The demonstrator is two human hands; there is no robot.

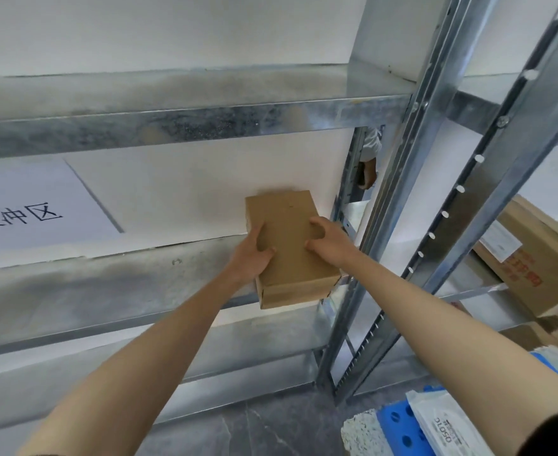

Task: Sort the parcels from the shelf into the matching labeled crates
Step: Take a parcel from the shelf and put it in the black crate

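Observation:
A plain brown cardboard parcel (287, 245) lies on the galvanised metal shelf (106, 291), near its right end, with its near end sticking out past the shelf's front edge. My left hand (254, 255) grips its left side, thumb on top. My right hand (325, 240) presses on its right side, fingers curled over the top face. A blue perforated crate (399, 429) shows at the bottom right, with white padded mailers (445, 422) in it.
A white sheet with printed characters (34, 205) lies on the shelf at left. Slotted steel uprights (412, 205) stand just right of the parcel. Larger cardboard boxes (541, 255) fill the neighbouring shelf on the right. Grey floor lies below.

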